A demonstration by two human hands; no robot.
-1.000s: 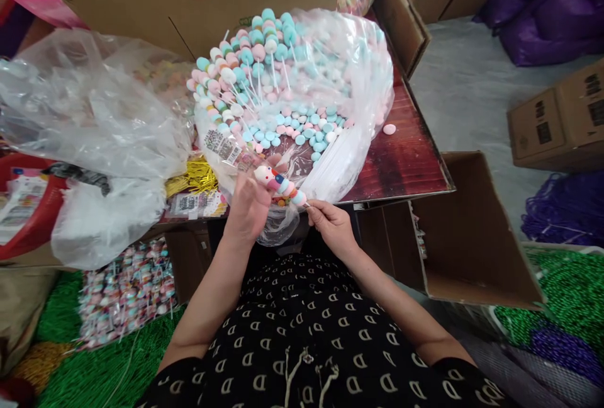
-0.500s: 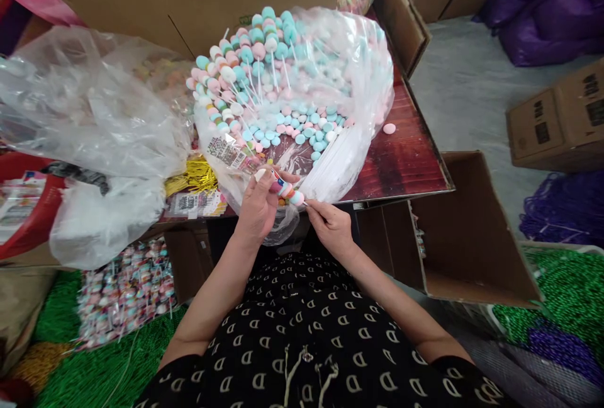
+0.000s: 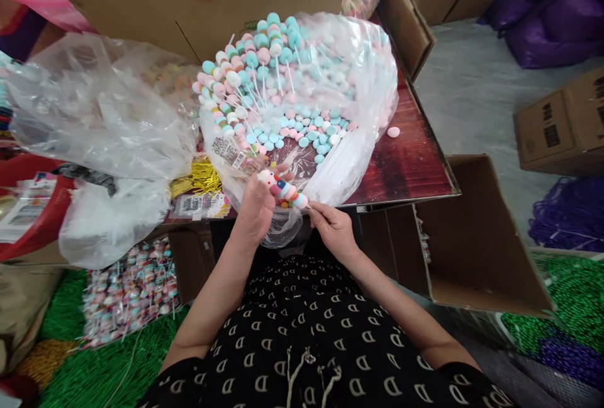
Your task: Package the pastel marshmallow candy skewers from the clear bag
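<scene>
A marshmallow skewer (image 3: pixel 285 191), with pastel pieces and a red-and-blue patterned wrapping at its upper end, lies slantwise between my hands at the table's front edge. Pinched in my right hand (image 3: pixel 333 228) is the lower end of its thin stick. My left hand (image 3: pixel 258 209) is beside the skewer's upper end, fingers loosened and apart, some reaching behind it. Beyond them, a clear plastic bag (image 3: pixel 365 90) holds loose pink, blue and white marshmallows (image 3: pixel 304 131). Finished skewers (image 3: pixel 255 58) are piled at its far left, and white sticks (image 3: pixel 333 172) lie at its near right.
Yellow twist ties (image 3: pixel 202 176) and printed wrappers (image 3: pixel 194 204) lie left of the bag. One pink marshmallow (image 3: pixel 393 132) rests on the red-brown table (image 3: pixel 401 165). An open carton (image 3: pixel 476 238) stands below right. Wrapped skewers (image 3: pixel 134 294) are piled low left.
My left hand has loosened its fingers from the skewer's upper end, uncovering more of the patterned wrapping. My right hand still pinches the stick. The view has shifted slightly.
</scene>
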